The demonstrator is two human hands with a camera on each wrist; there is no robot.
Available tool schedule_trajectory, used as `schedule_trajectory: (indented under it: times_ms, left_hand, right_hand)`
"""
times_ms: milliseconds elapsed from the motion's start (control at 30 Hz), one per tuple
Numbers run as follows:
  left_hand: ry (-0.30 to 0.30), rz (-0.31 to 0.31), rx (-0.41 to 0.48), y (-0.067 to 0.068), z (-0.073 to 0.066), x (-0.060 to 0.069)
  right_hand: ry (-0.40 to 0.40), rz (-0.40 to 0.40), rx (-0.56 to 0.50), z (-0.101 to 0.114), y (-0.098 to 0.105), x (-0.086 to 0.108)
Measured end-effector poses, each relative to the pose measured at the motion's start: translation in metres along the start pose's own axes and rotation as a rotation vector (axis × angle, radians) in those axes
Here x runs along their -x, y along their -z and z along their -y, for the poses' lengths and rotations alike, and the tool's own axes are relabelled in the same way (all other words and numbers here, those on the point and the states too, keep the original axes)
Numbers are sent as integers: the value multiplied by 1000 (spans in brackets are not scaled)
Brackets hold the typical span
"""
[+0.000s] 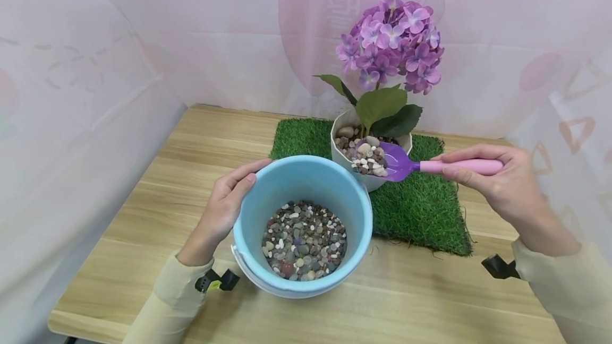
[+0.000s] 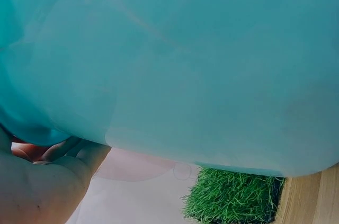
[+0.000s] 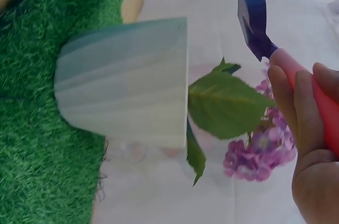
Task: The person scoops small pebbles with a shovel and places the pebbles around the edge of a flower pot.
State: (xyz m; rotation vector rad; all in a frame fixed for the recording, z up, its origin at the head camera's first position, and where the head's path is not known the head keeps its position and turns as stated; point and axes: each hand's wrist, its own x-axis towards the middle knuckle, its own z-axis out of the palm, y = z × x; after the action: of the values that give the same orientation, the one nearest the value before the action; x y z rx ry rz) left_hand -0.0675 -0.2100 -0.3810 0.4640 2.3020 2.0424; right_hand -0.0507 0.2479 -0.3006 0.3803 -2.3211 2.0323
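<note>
A light-blue bucket with mixed pebbles in its bottom stands on the table. Its upper left side is held by my left hand, the thumb at the rim and the fingers along the outside. My right hand grips the pink handle of a small purple shovel. Pebbles are heaped on the blade, which is over the front of a white flowerpot. In the right wrist view, the shovel's blade is above the pot's rim level. Stones partly cover the pot's inside.
A purple hydrangea with green leaves rises from the pot. Beneath the pot lies an artificial grass mat. The wooden table extends to the left and front, with pale printed cloth behind it.
</note>
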Motion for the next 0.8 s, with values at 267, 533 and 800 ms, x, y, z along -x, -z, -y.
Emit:
schedule_trajectory:
  times_ms: [267,533,800]
  left_hand:
    - [-5,3,-6,0,0,0]
    - [-17,-3,-19,0,0,0]
    - [-26,8,-7,1,-1,0]
  right_hand:
    - [-29,-63,79,-11,16,-4]
    - [-122,-105,328,-19,34,-14]
    - [-193,-115,399,-27,48,-26]
